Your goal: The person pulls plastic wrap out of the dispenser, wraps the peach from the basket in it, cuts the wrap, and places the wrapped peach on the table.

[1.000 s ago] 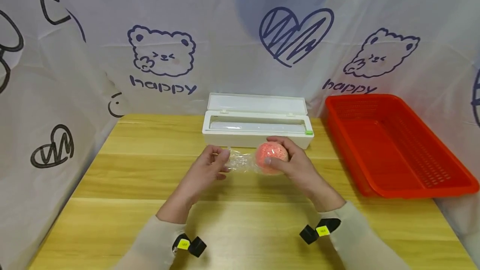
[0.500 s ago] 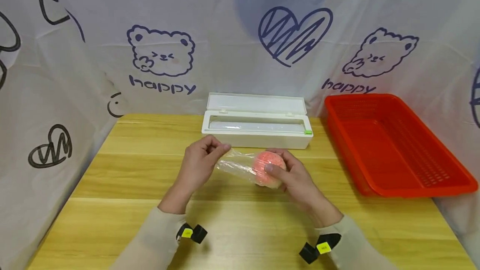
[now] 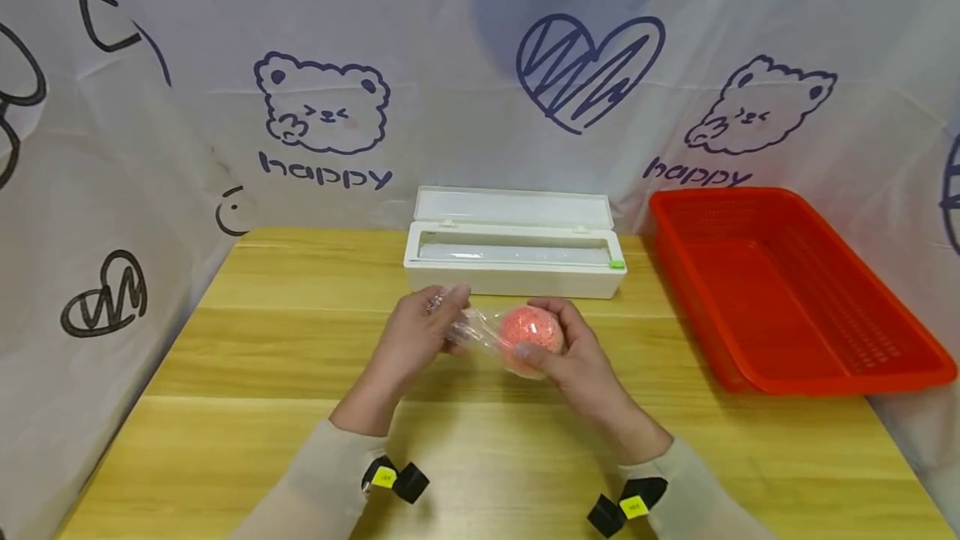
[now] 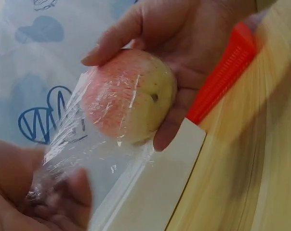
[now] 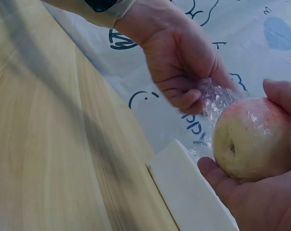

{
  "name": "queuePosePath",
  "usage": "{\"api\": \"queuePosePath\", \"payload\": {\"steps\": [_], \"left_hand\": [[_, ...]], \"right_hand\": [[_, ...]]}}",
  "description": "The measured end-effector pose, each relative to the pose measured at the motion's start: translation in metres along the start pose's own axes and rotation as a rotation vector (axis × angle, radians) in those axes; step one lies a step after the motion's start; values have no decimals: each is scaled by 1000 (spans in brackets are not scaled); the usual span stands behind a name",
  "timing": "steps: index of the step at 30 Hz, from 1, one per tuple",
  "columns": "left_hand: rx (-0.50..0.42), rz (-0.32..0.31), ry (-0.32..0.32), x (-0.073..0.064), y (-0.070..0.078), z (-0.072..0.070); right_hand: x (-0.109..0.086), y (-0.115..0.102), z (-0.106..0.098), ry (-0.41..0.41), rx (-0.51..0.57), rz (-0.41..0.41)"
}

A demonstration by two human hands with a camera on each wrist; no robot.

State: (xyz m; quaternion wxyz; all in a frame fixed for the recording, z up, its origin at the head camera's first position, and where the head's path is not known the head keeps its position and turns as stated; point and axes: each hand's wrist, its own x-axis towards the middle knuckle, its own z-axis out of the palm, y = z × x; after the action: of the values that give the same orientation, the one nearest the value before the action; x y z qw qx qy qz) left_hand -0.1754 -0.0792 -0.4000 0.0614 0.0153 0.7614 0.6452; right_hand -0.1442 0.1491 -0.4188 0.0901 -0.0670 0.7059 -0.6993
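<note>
A red-and-yellow apple (image 3: 531, 332) sits in my right hand (image 3: 592, 377), which holds it between thumb and fingers just above the table. Clear cling film (image 3: 480, 328) covers the apple and stretches off its left side. My left hand (image 3: 412, 336) grips the bunched free end of that film. In the left wrist view, the film spreads tight from the apple (image 4: 131, 98) towards the left hand's fingers. Seen from the right wrist, the apple (image 5: 256, 139) shows its dimple, and the film (image 5: 214, 101) is gathered at the left hand (image 5: 179, 65).
Behind the hands stands a white cling film box (image 3: 517, 283), lid raised, with a film roll (image 3: 513, 253) inside and a green slider at its right end. A red plastic basket (image 3: 825, 382) is on the right of the wooden table (image 3: 262, 357). Printed white cloth hangs behind.
The left hand drew the film out leftward and up, then moved back nearer the apple, bunching it. The right hand has shifted slightly left and down with the apple.
</note>
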Motion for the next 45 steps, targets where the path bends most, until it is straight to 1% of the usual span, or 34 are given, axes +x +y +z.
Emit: {"api": "queuePosePath", "payload": {"steps": [2,4,5,7,9,12,15,17,20,22,24,27,29,31,34,37,39,42,43,44,45], "left_hand": [[53,58,48,-1,1,1],[118,116,106,-1,3,1],[151,140,130,-2,4,1],[193,179,156,-2,5,0],[236,206,175,-2,5,0],[271,225,176,0,4,-1],[258,211,149,2,4,-1],[231,195,126,3,3,-1],[151,155,68,4,4,2],[58,115,13,3,2,5],[-58,61,-59,3,0,10],[-183,-2,-155,1,-5,16],[-228,-23,-205,0,-7,21],[-245,-33,-235,0,-8,24],[-278,-59,-261,-1,-7,26],[-304,-114,-301,-2,-8,26],[-345,-155,-357,-3,-9,23],[-453,-219,-482,-4,-11,18],[-492,-239,-522,-5,-11,17],[-530,-256,-553,-5,-10,16],[-561,-270,-564,-6,-9,15]], "right_hand": [[-1,1,1,-20,-26,4],[-2,3,1,-36,-47,32],[-3,4,0,-48,-43,53],[-4,6,0,-66,-24,94],[-5,6,1,-68,30,120],[-8,4,3,-53,140,131],[-12,-1,7,-55,219,122],[-15,-6,9,-68,262,116],[-19,-13,12,-90,318,98],[-20,-16,13,-110,352,79],[-20,-18,14,-139,379,50],[-20,-18,14,-195,423,7],[-19,-16,12,-227,447,-10],[-16,-13,10,-253,460,-22],[-12,-9,5,-289,451,-37],[-9,-5,1,-316,410,-69],[-6,-2,-2,-335,385,-95],[-2,3,-7,-371,346,-130],[0,4,-9,-386,337,-130],[2,6,-11,-401,330,-128],[3,7,-13,-413,319,-124]]}}
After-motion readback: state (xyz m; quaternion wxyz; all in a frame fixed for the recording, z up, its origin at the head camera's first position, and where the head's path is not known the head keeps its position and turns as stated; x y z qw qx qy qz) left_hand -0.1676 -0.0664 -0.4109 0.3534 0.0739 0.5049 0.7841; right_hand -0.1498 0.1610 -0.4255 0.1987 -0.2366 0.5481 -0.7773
